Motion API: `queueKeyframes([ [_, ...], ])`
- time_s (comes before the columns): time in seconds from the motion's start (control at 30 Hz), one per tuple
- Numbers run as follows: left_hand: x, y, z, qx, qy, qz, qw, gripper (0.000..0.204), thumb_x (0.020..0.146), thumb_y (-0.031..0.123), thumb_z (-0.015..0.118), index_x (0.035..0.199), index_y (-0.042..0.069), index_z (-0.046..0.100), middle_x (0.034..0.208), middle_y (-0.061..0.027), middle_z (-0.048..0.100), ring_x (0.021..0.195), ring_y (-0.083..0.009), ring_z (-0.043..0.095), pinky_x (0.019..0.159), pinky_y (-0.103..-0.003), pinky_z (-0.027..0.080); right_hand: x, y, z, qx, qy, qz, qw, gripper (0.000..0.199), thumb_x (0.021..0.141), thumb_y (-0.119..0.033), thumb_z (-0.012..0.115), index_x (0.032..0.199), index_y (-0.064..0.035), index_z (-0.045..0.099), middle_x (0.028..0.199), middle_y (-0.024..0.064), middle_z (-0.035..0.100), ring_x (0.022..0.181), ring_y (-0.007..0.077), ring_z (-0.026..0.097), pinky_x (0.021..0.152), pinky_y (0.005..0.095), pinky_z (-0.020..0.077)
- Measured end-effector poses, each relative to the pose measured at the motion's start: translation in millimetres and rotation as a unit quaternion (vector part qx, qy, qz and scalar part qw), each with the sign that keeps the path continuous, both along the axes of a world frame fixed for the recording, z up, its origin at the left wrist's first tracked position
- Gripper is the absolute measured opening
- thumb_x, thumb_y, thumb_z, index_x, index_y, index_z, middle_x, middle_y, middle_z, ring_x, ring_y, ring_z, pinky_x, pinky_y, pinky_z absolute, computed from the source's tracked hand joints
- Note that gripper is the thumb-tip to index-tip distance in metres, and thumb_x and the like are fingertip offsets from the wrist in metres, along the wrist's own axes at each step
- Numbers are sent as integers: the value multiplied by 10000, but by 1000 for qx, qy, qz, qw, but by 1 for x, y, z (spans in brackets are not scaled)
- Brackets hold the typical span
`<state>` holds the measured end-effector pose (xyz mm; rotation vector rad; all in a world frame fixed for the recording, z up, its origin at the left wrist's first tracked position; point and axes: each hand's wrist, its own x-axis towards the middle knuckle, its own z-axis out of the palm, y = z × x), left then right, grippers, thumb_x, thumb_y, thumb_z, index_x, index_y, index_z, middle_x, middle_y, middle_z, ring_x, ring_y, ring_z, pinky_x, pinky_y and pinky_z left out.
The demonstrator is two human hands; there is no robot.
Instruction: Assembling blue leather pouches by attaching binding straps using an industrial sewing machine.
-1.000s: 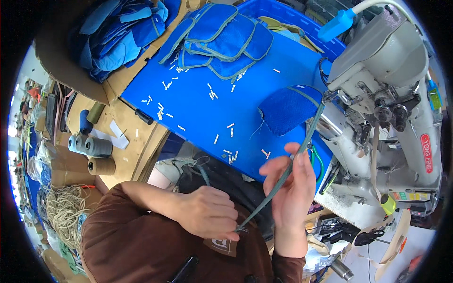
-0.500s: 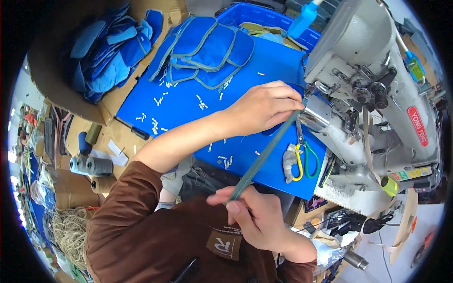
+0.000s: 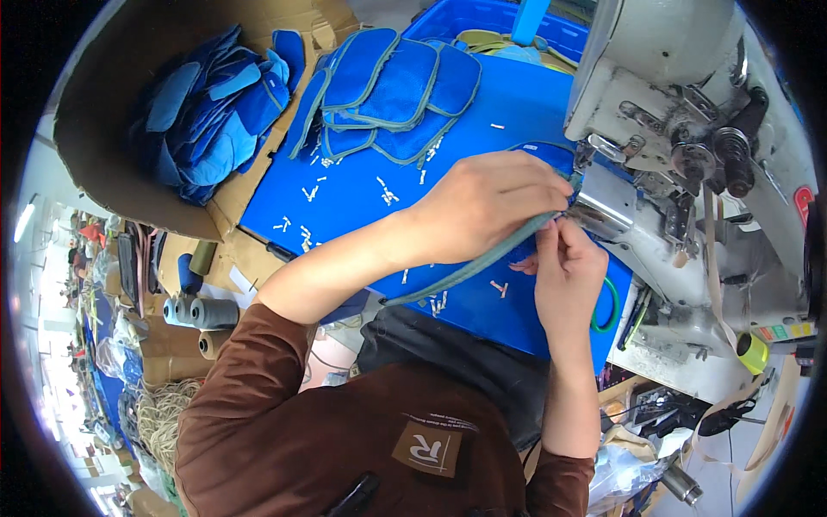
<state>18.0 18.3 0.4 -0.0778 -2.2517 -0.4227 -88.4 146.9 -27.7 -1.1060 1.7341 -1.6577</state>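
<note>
A narrow grey-green binding strip (image 3: 469, 270) runs from the sewing machine (image 3: 607, 207) back toward me, its loose end hanging over the blue table's near edge. Beside the machine's metal arm, my left hand (image 3: 495, 207) is closed, fingers bent down on the strip and the blue fabric piece (image 3: 551, 155) next to it. Just below, my right hand (image 3: 570, 267) pinches the strip between thumb and forefinger, close to the left fingertips. Part of the fabric is hidden under both hands. By the right wrist, the green handle of scissors (image 3: 615, 303) shows; the rest is covered.
Several blue pieces with grey edging (image 3: 388, 86) lie stacked at the table's back. A cardboard box (image 3: 95, 164) of blue pieces stands at the left, a blue crate (image 3: 474, 21) behind. Thread spools (image 3: 214, 314) sit at left; white scraps dot the blue table (image 3: 345, 207).
My right hand has moved up and away from me, from the strip's near end to beside my left hand. The strip now sags in a curve instead of being stretched straight. The view has shifted slightly.
</note>
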Motion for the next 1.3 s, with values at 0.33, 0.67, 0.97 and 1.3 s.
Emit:
queueKeyframes([
  [0.33,-4,10,-3,-69,3,18,997,285,710,62,701,985,-4,666,1081,-132,692,978,-315,681,812,-394,558,-10,1,4,-37,-52,21,998,173,993,-56,564,884,46,651,659,27,624,543,80,625,476,229,507],
  [0.67,-2,16,-11,1,35,32,999,285,711,53,725,989,10,680,1095,-132,696,978,-307,688,810,-381,568,-14,2,16,1,-73,8,997,225,1032,-97,509,971,45,673,701,33,650,548,74,618,491,218,511],
  [0.97,0,17,-6,7,30,23,999,296,680,44,738,971,33,689,1076,-108,703,955,-290,693,787,-368,572,-14,4,11,-30,-77,0,997,105,988,-37,581,918,32,617,749,40,664,610,63,618,512,210,516],
  [1.3,4,19,6,190,-7,37,981,230,781,18,755,1006,19,710,1012,-136,708,890,-271,707,739,-337,573,-9,-1,7,-18,-63,-32,997,115,954,-53,648,881,35,642,741,53,694,619,55,634,520,206,526],
])
